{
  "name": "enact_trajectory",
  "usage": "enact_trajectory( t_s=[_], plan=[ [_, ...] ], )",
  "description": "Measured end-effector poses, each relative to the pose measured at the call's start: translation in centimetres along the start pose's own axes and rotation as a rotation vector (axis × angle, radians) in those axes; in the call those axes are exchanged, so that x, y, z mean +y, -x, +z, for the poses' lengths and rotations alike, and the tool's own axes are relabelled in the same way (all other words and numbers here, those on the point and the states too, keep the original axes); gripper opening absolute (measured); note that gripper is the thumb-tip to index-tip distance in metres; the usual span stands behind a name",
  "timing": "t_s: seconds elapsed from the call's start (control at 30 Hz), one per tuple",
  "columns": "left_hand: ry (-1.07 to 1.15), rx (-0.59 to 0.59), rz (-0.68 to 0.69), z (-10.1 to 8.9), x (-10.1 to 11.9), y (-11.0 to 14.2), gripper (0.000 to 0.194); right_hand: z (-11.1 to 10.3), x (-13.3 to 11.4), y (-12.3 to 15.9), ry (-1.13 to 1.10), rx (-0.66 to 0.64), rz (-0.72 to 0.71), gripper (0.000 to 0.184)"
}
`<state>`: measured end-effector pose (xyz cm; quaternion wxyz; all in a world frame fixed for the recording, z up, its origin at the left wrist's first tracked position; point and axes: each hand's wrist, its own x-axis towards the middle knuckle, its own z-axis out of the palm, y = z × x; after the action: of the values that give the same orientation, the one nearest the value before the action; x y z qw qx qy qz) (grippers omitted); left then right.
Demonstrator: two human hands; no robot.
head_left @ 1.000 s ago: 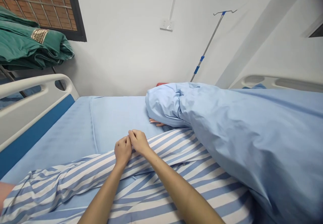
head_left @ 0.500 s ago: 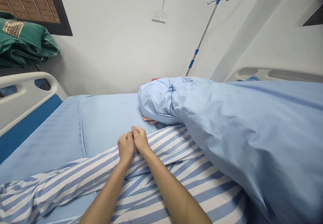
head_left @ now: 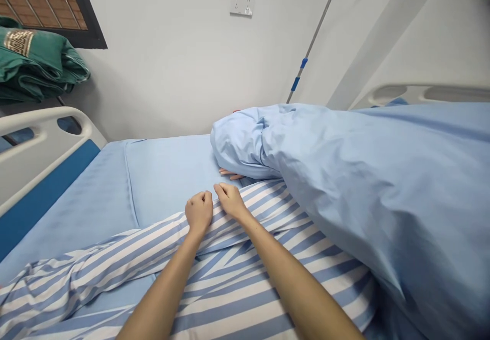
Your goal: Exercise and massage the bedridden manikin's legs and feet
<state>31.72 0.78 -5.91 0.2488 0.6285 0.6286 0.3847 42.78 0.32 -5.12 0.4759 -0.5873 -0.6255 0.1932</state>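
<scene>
The striped trousers point(head_left: 115, 258) lie across the bed point(head_left: 170, 176) on a pair of legs, one beyond the other, with blue sheet showing between them. Your left hand point(head_left: 199, 210) and your right hand point(head_left: 230, 200) are on the farther leg, near its middle, just beside each other with a narrow gap. On both hands your fingers are curled in, each making a loose fist; whether they pinch any cloth you cannot tell from this angle.

As for progress, the quilt point(head_left: 337, 176) already lies back off the striped legs, and you have both hands in place on the far leg. The trouser leg runs down toward the left edge, creased near its lower end. How much is left for you cannot be judged from this view.

You see no real container; the nearest are coverings. The trousers wrap the legs, and the quilt is heaped at your right, with part of another hand point(head_left: 230, 174) peeking from under its edge.

Farther out, you have a bed board point(head_left: 38, 156) at left, folded green cloth point(head_left: 42, 64) behind it, and a metal pole point(head_left: 318, 28) beyond the quilt.
</scene>
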Motion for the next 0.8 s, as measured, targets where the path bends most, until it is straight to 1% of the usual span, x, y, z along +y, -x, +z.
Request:
enact_trajectory(
  t_s=[0.03,0.1,0.17,0.23,0.27,0.3,0.37,0.43,0.47,0.5,0.6,0.67,0.73,0.8],
  plan=[
    [0.030,-0.009,-0.012,0.1,0.5,-0.3,0.035,0.0,0.4,0.1,-0.021,0.017,0.017,0.038],
    [0.166,-0.009,-0.028,0.8,1.8,-0.9,0.033,0.2,1.0,-0.1,-0.107,0.020,0.046,0.038],
    [0.353,0.010,-0.033,1.8,3.1,-1.2,0.031,0.2,1.2,-0.5,-0.220,0.020,0.084,0.037],
    [0.454,0.016,-0.041,3.1,3.9,-1.2,0.030,-0.3,1.0,-0.9,-0.279,0.065,0.142,0.037],
    [0.457,0.008,-0.038,3.7,4.0,-1.0,0.030,-0.8,0.7,-1.0,-0.255,0.100,0.154,0.037],
    [0.436,-0.006,-0.024,4.2,4.0,-0.8,0.031,-1.4,0.4,-1.1,-0.185,0.125,0.139,0.036],
    [0.370,-0.052,0.033,4.9,3.6,-0.3,0.034,-2.7,-0.1,-1.0,0.035,0.136,0.035,0.035],
    [0.317,-0.085,0.084,5.0,3.3,0.0,0.036,-3.9,-0.2,-0.8,0.222,0.128,-0.067,0.031],
    [0.293,-0.089,0.093,5.0,3.2,0.1,0.036,-4.2,0.0,-0.7,0.260,0.128,-0.076,0.031],
    [0.273,-0.089,0.092,4.9,3.3,0.1,0.036,-4.5,0.4,-0.7,0.258,0.133,-0.057,0.033],
    [0.279,-0.087,0.068,4.7,4.5,-0.4,0.034,-4.4,2.1,-0.8,0.121,0.164,0.045,0.037],
    [0.354,-0.075,0.060,5.0,5.8,-0.9,0.033,-4.1,3.1,-1.1,-0.012,0.199,0.089,0.038],
    [0.440,-0.049,0.053,5.7,6.9,-1.4,0.032,-4.0,3.6,-1.3,-0.151,0.233,0.121,0.036],
    [0.452,-0.052,0.036,6.8,7.5,-1.5,0.032,-4.0,3.6,-1.5,-0.261,0.261,0.164,0.034]
  ],
)
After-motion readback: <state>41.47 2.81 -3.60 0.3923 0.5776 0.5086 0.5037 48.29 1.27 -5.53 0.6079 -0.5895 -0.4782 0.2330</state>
